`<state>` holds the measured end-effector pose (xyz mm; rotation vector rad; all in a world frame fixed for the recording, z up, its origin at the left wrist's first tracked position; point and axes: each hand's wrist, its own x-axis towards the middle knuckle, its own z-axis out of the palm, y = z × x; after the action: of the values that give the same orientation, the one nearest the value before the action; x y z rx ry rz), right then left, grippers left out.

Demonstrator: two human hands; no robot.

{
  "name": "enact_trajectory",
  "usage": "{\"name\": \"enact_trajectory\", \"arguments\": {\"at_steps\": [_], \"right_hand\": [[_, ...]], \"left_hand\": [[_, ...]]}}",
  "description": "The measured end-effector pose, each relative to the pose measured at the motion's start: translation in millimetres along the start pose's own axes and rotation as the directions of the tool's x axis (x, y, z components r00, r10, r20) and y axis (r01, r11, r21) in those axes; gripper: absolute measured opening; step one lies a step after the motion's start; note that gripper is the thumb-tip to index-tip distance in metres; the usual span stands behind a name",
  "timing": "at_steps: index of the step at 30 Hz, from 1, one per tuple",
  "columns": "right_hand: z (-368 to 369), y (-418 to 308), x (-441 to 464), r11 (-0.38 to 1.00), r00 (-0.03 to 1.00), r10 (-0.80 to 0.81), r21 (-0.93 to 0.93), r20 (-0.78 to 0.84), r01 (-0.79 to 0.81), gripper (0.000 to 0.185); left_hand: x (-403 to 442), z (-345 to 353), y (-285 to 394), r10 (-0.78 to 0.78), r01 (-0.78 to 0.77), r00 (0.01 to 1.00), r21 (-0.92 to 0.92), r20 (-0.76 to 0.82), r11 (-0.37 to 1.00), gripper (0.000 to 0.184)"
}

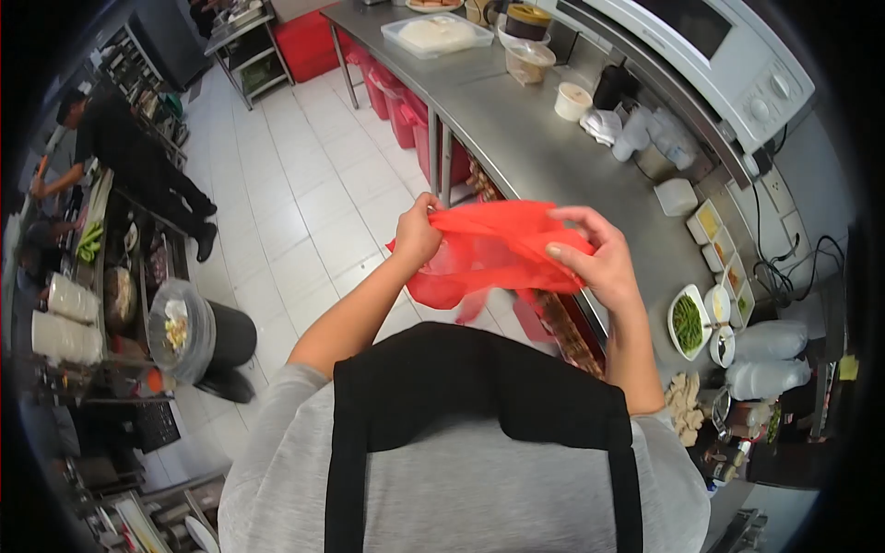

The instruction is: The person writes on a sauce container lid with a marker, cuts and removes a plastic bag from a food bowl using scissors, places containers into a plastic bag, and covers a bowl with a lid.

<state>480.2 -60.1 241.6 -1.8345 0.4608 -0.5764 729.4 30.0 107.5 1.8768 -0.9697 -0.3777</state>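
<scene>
A thin red plastic bag (498, 249) is stretched between my two hands in front of my black apron. My left hand (420, 230) is closed on its left edge. On the other side, my right hand (599, 258) pinches the bag between thumb and fingers. The bag's mouth gapes a little toward me, and a loose strip hangs below it. No contents can be made out inside.
A steel counter (516, 138) runs along the right, bearing a green-vegetable dish (687, 323), tubs and a microwave (701, 46) above. Red bins (396, 111) stand beneath. At left are a lined trash bin (189, 323) and a person in black (138, 147).
</scene>
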Motion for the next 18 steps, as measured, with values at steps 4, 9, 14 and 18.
{"name": "enact_trajectory", "arguments": {"at_steps": [4, 9, 14, 18], "right_hand": [[43, -10, 50, 0.638, 0.891, -0.337, -0.770, -0.304, -0.021, 0.085], [63, 93, 152, 0.872, 0.943, -0.182, -0.489, -0.278, 0.024, 0.059], [76, 83, 183, 0.901, 0.994, 0.103, 0.421, 0.038, -0.110, 0.049], [15, 92, 227, 0.940, 0.954, 0.093, -0.290, -0.285, -0.178, 0.057]], "left_hand": [[31, -29, 30, 0.294, -0.295, 0.955, -0.027, -0.041, 0.955, 0.040], [48, -48, 63, 0.574, -0.585, 0.808, 0.077, 0.132, 0.807, 0.042], [173, -65, -24, 0.193, -0.202, 0.977, 0.116, 0.086, 0.972, 0.024], [224, -63, 9, -0.006, 0.495, 0.838, -0.755, 0.545, 0.430, 0.018]]}}
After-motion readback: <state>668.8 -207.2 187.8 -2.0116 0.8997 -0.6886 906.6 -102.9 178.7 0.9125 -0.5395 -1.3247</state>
